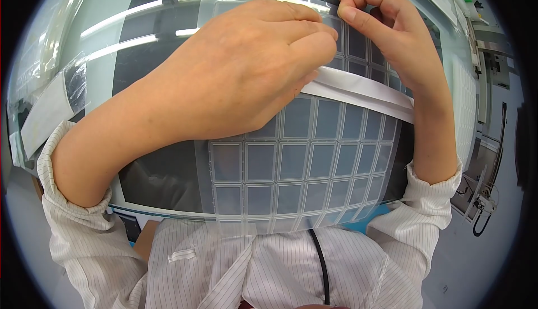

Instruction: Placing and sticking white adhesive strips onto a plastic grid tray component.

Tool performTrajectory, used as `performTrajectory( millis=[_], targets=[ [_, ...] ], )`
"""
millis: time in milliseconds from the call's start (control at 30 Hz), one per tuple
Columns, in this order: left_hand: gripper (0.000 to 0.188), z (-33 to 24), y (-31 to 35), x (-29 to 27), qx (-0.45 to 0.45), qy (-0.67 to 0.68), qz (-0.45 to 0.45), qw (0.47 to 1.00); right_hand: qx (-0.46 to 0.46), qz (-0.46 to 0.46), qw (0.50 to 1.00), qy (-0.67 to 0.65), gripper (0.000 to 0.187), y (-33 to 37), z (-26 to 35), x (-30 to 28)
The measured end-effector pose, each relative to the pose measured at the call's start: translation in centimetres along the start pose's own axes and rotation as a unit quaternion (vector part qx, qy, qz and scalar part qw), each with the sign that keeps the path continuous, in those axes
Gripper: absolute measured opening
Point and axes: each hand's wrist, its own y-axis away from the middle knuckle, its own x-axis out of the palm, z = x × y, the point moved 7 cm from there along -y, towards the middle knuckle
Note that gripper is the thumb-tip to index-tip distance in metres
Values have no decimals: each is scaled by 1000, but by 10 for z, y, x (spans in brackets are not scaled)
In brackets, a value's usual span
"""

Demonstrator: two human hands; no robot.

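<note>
- Plainly, the clear gridded sheet [294,160] filled the middle of the view, its rows of rectangular cells running from about one o'clock down to six, where the near edge overhung the worktop [100,79] toward the wearer.
- Beneath it lay a smooth dark panel [162,183], bordered by the pale worktop toward ten o'clock; long bright reflections streaked the surface between ten and twelve.
- A white strip [370,93] crossed the sheet toward two o'clock, one end running in behind the left hand [252,62].
- That hand, at about eleven o'clock, lay back uppermost above the sheet with its fingers curled; their tips were hidden, so I could not tell what they gripped.
- The right hand [392,26], between one and two o'clock, had thumb and forefinger brought together near the sheet's far edge; whether film was caught between them I could not tell.
- Clear plastic wrapping [73,79] and a white piece [47,110] sat near ten o'clock.
- Beyond the worktop, a pale floor [437,264] spread toward four o'clock, with slim metal equipment [482,197] carrying a dark cable between three and four.
- A pinstriped garment [207,270] filled six o'clock, a black cord [320,264] hanging across it.
</note>
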Motion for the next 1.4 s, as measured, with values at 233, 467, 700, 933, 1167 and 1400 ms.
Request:
performTrajectory(
  millis=[233, 467, 700, 933, 1167, 1400],
  targets=[
    [14, -1, 0, -1, 15, 7, -23, 1000, -96, 0, 992, 80, 13, -1, -9, -7],
    [18, 0, 2, -2, 14, 19, -16, 1000, -74, -6, 982, 174, 12, 2, 0, -5],
    [20, 0, 5, -2, 19, -8, -16, 1000, -99, -32, 974, 203, 10, -3, 4, -4],
    [15, -2, 4, -1, 49, -6, -79, 996, -95, -9, 993, 74, 11, -2, -6, -4],
    [13, -4, 7, -4, 77, -14, -124, 989, -125, 44, 988, 77, 13, 1, -5, -3],
    [14, -2, 9, -4, 67, 5, -117, 991, -126, -15, 979, 159, 13, 2, 2, 6]
  ],
)
